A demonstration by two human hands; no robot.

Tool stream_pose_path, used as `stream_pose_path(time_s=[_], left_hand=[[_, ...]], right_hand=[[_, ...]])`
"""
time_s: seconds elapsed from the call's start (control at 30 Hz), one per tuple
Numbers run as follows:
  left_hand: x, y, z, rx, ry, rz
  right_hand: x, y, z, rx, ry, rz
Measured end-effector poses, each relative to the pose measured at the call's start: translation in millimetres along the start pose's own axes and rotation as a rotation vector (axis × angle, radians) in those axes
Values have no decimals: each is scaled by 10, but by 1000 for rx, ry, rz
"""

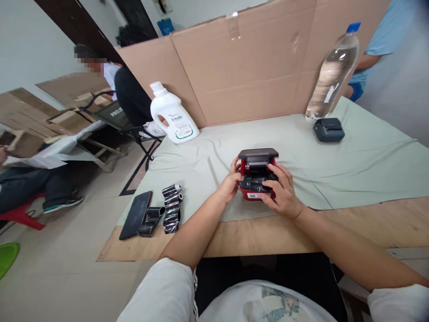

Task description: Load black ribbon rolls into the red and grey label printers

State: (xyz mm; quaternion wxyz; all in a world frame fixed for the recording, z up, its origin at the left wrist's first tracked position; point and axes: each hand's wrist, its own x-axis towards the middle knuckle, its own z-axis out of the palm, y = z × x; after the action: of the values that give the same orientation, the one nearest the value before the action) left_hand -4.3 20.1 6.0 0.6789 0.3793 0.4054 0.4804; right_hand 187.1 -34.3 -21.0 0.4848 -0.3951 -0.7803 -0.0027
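Note:
A small red and black label printer (258, 195) stands on the cloth in front of me with its dark lid (257, 153) raised. My left hand (232, 182) grips its left side, thumb at the rim. My right hand (283, 190) holds the right side; its fingers reach over the black ribbon (257, 182) inside, and the thumb lies near the front wall. Whether those fingertips pinch the ribbon I cannot tell. On the left lie two lengths of shiny black ribbon on rolls, one ribbon (172, 210) beside another ribbon (150, 223), next to a dark phone (136, 215).
A cardboard screen (254, 76) closes off the table's back. Before it stand a white jug (174, 114), a water bottle (333, 76) and a dark grey portable printer (329, 130). Wood (268, 237) shows along the front edge. Other people sit at left and behind the screen.

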Motion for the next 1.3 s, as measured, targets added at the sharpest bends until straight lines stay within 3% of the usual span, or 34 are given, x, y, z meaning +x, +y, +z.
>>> stream_pose_path(time_s=[0.2,0.33,0.43,0.53,0.67,0.8,0.87,0.93,1.07,1.2,1.3], left_hand=[[-37,-93,-48,-8,-48,37],[-18,-36,-66,150,-2,150],[32,143,-6,485,73,341],[124,378,170,982,-43,436],[319,565,501,1710,-316,312],[483,552,724,2032,-496,114],[515,515,734,2031,-495,81],[513,485,675,1931,-430,145],[415,507,433,1341,-349,306],[180,746,51,680,-436,237],[-29,1073,-417,532,-375,140]], right_hand=[[19,52,-6,0,42,-147],[37,156,-26,122,108,-107],[32,243,-14,144,175,-28],[15,307,11,125,179,36],[-7,348,32,96,156,77],[-19,377,30,83,160,91],[-21,397,29,85,159,88],[-24,419,30,90,154,90],[-33,454,35,98,144,114],[-38,450,26,102,144,131],[-38,432,22,98,139,130]])
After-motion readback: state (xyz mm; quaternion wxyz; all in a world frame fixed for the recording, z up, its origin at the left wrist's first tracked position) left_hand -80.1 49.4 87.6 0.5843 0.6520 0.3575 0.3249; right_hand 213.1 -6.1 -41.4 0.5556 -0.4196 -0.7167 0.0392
